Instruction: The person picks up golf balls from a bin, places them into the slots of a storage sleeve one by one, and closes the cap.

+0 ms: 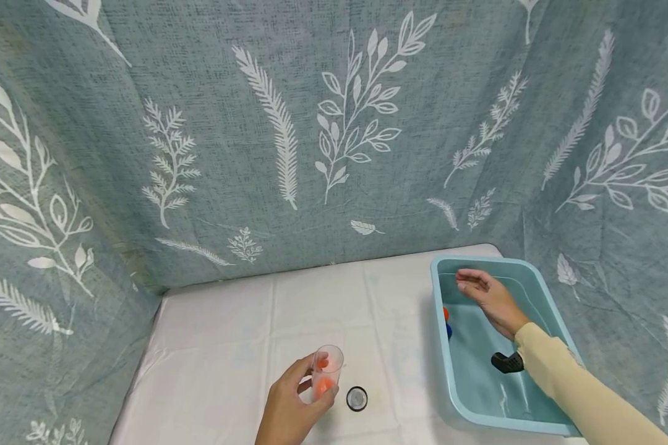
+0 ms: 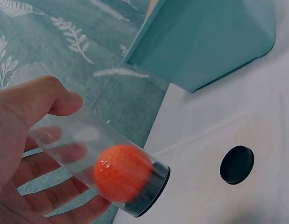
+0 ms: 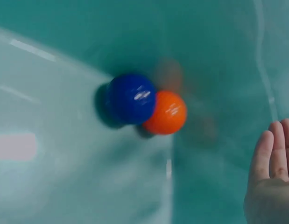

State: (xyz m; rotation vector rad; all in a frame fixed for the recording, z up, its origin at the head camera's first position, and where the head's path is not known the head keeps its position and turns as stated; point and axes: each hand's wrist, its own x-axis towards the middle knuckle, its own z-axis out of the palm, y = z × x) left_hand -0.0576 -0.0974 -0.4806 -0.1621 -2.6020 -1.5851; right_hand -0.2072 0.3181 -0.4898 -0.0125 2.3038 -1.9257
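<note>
- Orange ball (image 2: 123,172) in clear tube (image 2: 88,133) is gripped by curled left hand (image 1: 295,402).
- Nothing is held by right hand (image 1: 492,303), fingers loosely extended, near far edge of tub (image 1: 475,395).

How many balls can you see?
3. One orange ball is in the clear tube that the left hand holds; a blue ball and a second orange ball are in the bin. The sleeve might hide more.

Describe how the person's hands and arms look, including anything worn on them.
No glove or ring shows on the left hand or the right hand. A long, pale cream sleeve covers the right arm down to the wrist. A small black gadget shows beside it, seemingly worn there. No left sleeve is in view.
</note>
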